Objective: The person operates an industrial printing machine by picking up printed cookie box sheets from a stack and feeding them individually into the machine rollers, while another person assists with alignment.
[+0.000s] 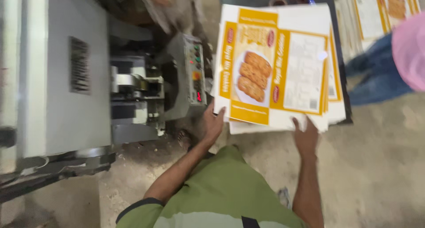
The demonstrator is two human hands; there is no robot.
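dusty concrete floor [380, 166], grey machine [66, 77], printed sheets [276, 64]

The left hand [214, 122] is pressing against the near left edge of a stack of flat printed sheets [276, 64], fingers spread up along its side. The right hand [305, 135] is cupping the stack's near right edge from below. The top sheet is showing yellow and white panels with a picture of 3 cookies on a plate. The stack is lying on a dark desk [341, 68]. To the left, a grey machine [66, 77] is standing with a control panel [196, 71] facing the stack. A second stack [376, 15] is lying at the upper right, beside another person in jeans [376, 77] and a pink top. The floor [376, 166] is looking bare and dusty.
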